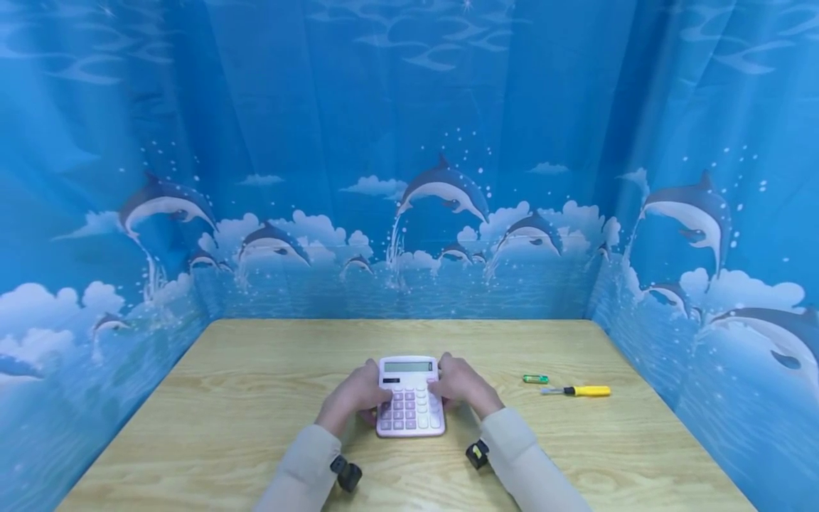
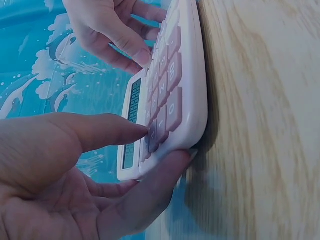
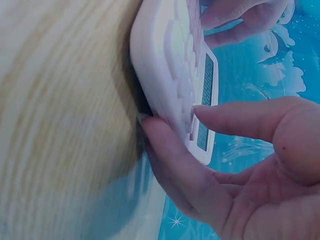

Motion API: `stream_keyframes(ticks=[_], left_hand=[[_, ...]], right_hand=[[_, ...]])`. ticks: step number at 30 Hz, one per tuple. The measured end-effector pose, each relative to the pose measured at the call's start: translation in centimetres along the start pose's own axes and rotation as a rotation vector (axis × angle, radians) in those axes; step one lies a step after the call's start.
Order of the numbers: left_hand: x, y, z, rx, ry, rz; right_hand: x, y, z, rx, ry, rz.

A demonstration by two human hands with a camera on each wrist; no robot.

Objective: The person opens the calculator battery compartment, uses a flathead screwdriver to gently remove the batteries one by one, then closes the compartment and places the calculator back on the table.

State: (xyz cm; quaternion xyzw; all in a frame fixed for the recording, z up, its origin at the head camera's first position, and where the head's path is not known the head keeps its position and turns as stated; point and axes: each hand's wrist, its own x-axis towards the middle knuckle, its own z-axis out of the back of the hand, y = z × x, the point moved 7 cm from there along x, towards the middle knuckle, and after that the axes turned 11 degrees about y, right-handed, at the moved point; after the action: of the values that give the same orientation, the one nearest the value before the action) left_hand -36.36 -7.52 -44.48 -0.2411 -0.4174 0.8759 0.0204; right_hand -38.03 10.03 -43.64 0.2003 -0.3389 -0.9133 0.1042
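Note:
A pale pink calculator (image 1: pixel 409 412) with mauve and white keys and a grey display sits in the middle of the table, between both hands. My left hand (image 1: pixel 355 391) grips its left side; in the left wrist view the thumb rests on a key and a finger lies against the lower edge of the calculator (image 2: pixel 196 90). From the other side my right hand (image 1: pixel 463 384) holds it, thumb over the face and fingers (image 3: pixel 175 150) at the edge. Close to the wooden tabletop, its underside is hidden.
To the right of the hands lie a green battery (image 1: pixel 534 379) and a screwdriver (image 1: pixel 589 391) with a yellow handle. Blue curtains (image 1: pixel 345 142) printed with dolphins stand behind the wooden table (image 1: pixel 269 370) and along both sides.

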Motion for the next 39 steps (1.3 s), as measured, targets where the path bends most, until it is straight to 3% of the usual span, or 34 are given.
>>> stream_keyframes(ticks=[3,18,39], left_hand=[[0.0,0.0,0.0,0.005,-0.014,0.009],[0.6,0.0,0.0,0.036,-0.061,-0.066],[2.0,-0.2,1.4,0.053,-0.082,-0.068]], right_hand=[[-0.2,-0.1,-0.1,0.011,0.009,-0.009],[0.2,-0.1,0.2,0.058,0.001,0.002],[2.4,0.3,0.9,0.038,-0.035,0.047]])
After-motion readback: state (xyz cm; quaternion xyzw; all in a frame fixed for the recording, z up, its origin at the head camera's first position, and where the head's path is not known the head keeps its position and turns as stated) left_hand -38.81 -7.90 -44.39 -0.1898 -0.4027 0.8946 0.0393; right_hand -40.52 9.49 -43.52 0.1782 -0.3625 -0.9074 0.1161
